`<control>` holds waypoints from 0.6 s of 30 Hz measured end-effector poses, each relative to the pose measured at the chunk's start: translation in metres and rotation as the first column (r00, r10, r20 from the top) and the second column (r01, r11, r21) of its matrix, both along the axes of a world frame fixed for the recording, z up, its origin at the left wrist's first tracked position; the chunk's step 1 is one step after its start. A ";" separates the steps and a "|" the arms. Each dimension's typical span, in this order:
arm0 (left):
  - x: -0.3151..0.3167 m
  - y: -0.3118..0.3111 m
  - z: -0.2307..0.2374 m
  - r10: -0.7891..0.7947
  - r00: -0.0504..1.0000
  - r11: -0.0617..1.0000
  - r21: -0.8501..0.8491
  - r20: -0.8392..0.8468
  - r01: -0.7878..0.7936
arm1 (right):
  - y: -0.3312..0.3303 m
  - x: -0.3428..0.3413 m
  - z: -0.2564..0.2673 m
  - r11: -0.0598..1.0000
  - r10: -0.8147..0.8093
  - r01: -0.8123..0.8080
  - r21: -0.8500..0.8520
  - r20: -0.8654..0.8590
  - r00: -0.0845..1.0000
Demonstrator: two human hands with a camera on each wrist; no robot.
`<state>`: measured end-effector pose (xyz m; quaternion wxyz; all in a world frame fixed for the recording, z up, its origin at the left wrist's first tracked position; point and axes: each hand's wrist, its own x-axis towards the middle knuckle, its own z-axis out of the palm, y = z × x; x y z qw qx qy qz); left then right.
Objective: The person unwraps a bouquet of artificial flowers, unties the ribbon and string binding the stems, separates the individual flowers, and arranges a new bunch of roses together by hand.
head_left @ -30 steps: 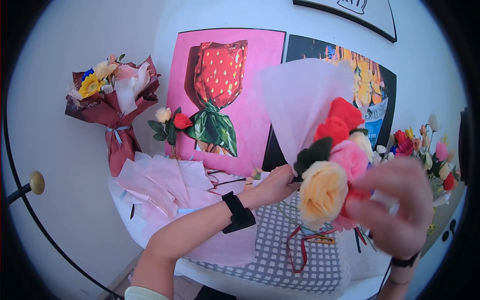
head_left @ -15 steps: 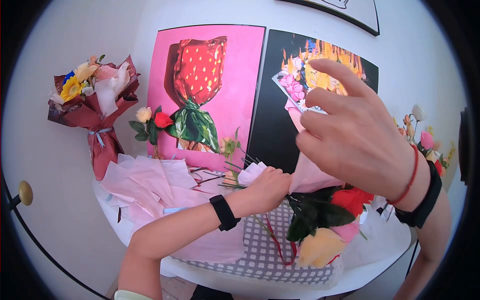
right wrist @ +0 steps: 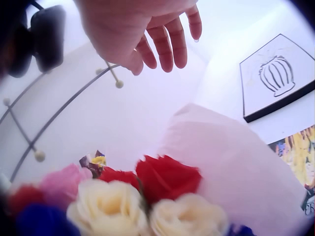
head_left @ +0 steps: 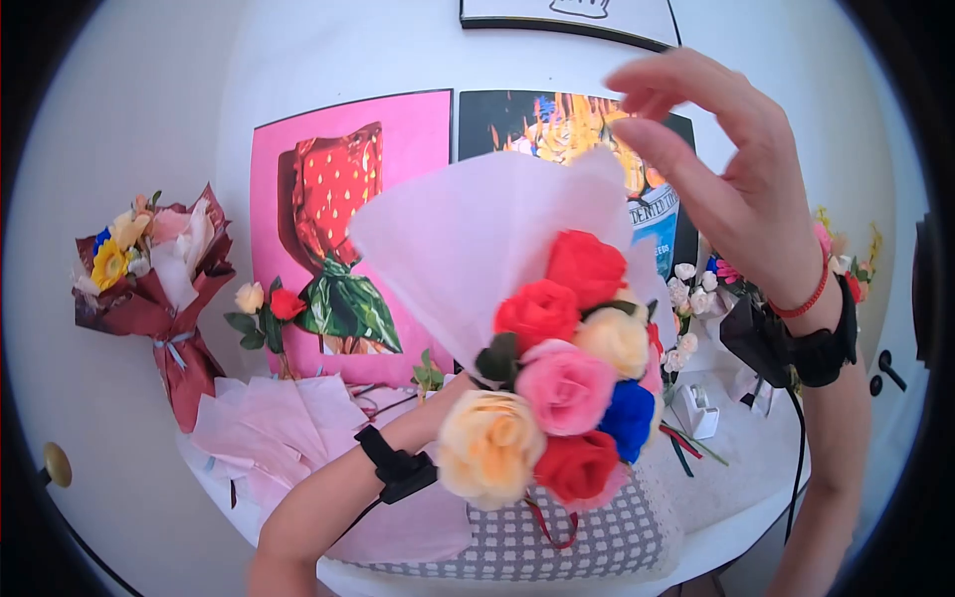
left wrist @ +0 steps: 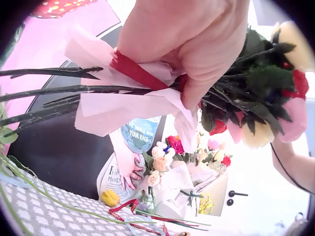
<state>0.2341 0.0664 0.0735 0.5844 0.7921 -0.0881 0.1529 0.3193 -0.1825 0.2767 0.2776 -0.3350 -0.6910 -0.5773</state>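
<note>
My left hand [left wrist: 197, 44] grips a bouquet's bundled stems [left wrist: 44, 91], where pale pink paper and a red ribbon [left wrist: 138, 71] go round them. In the head view that hand is hidden behind the blossoms. Red, pink, cream and blue roses [head_left: 565, 388] face the head camera, with dark green leaves at their left side. A pale pink wrapping sheet [head_left: 458, 229] fans up behind the roses. My right hand [head_left: 731, 164] is raised above and right of the bouquet, apart from it, fingers loosely bent and holding nothing.
A bouquet in dark red paper [head_left: 174, 328] stands at the left. Pink sheets [head_left: 269, 428] lie on the table beside a grey-white patterned cloth [head_left: 497, 552]. A white tape dispenser [head_left: 699, 410] and more flowers [head_left: 691, 289] are at the right. Pictures lean against the wall.
The bouquet tipped down, then came back up with its roses towards the head camera. My right hand left the roses, passed in front of the view and is now higher. The head view shifted.
</note>
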 end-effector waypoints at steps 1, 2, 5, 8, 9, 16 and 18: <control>0.001 0.000 0.004 0.002 1.000 1.000 0.011 -0.005 -0.002 | -0.003 0.010 -0.004 0.999 0.033 -0.031 0.017 -0.090 0.995; 0.000 0.000 0.008 0.025 0.999 1.000 0.001 0.030 -0.025 | -0.004 0.020 -0.010 0.997 0.070 -0.065 0.035 -0.180 0.981; -0.006 -0.003 0.015 0.110 0.986 0.993 -0.046 0.124 -0.105 | -0.002 0.048 -0.036 0.983 0.151 -0.097 0.159 -0.375 0.915; -0.014 -0.011 0.020 0.206 0.957 0.977 -0.104 0.203 -0.188 | 0.015 0.075 -0.075 0.925 0.374 -0.319 0.206 -0.638 0.673; -0.017 -0.014 0.023 0.240 0.943 0.969 -0.118 0.229 -0.218 | 0.021 0.078 -0.089 0.899 0.401 -0.396 0.188 -0.719 0.569; -0.035 -0.050 0.045 0.372 0.864 0.917 -0.279 0.339 -0.285 | 0.073 0.046 -0.162 0.812 0.245 -0.570 -0.124 -0.814 0.527; -0.034 -0.055 0.041 0.333 0.894 0.898 -0.391 0.299 -0.203 | 0.078 0.032 -0.167 0.828 0.324 -0.547 -0.122 -0.691 0.646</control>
